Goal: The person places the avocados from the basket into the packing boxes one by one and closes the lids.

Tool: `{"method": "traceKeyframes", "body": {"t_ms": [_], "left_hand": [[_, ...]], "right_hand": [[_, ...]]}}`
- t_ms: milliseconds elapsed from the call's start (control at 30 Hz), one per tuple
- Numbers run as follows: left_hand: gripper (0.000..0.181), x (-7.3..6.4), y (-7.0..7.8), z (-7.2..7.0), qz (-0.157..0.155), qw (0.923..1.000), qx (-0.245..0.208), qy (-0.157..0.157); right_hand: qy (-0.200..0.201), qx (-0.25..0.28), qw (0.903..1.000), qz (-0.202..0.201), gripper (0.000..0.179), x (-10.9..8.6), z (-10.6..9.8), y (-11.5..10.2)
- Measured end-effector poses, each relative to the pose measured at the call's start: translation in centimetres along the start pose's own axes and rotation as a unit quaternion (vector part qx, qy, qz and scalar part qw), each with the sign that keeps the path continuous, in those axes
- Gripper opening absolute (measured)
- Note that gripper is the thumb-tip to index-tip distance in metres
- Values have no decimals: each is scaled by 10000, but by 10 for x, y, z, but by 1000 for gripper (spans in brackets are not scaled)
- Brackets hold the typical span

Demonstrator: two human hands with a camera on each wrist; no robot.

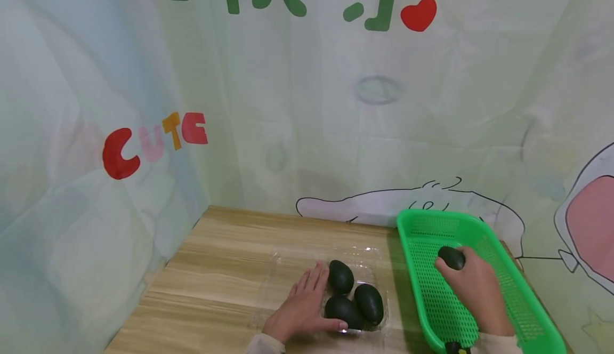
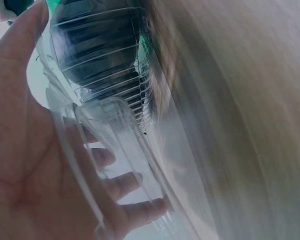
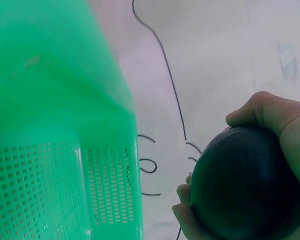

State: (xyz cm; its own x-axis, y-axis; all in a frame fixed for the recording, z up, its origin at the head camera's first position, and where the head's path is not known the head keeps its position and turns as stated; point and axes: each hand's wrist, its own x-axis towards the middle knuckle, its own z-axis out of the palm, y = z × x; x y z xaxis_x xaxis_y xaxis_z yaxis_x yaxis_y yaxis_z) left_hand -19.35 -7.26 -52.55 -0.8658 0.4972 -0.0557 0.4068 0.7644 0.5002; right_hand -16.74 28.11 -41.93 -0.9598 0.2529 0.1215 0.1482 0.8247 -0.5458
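Note:
Three dark avocados lie together in a clear plastic clamshell box on the table. My left hand rests on the box's left part with its fingers straight, beside the avocados. Through the clear plastic, the left wrist view shows the fingers of that hand spread along the box wall. Above the green basket, my right hand grips another dark avocado. In the right wrist view, thumb and fingers curl round this avocado, hiding its far side.
The green perforated basket stands at the table's right side, its raised rim close to the edge. Wood-grain table extends left of the box. A printed cloth hangs behind and at both sides.

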Motion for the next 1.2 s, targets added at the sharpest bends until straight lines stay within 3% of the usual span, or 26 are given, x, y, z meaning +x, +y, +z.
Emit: {"method": "traceKeyframes", "body": {"t_ms": [333, 800, 1200], "left_hand": [[129, -1, 1, -1, -15, 10000, 34, -2], [129, -1, 1, -2, -44, 10000, 19, -16], [128, 1, 0, -1, -59, 10000, 15, -30]], "right_hand": [[-73, 274, 9996, 15, 63, -12, 17, -29], [0, 501, 9973, -544, 46, -25, 64, -74], [18, 457, 9935, -1039, 55, -26, 113, -81]]}}
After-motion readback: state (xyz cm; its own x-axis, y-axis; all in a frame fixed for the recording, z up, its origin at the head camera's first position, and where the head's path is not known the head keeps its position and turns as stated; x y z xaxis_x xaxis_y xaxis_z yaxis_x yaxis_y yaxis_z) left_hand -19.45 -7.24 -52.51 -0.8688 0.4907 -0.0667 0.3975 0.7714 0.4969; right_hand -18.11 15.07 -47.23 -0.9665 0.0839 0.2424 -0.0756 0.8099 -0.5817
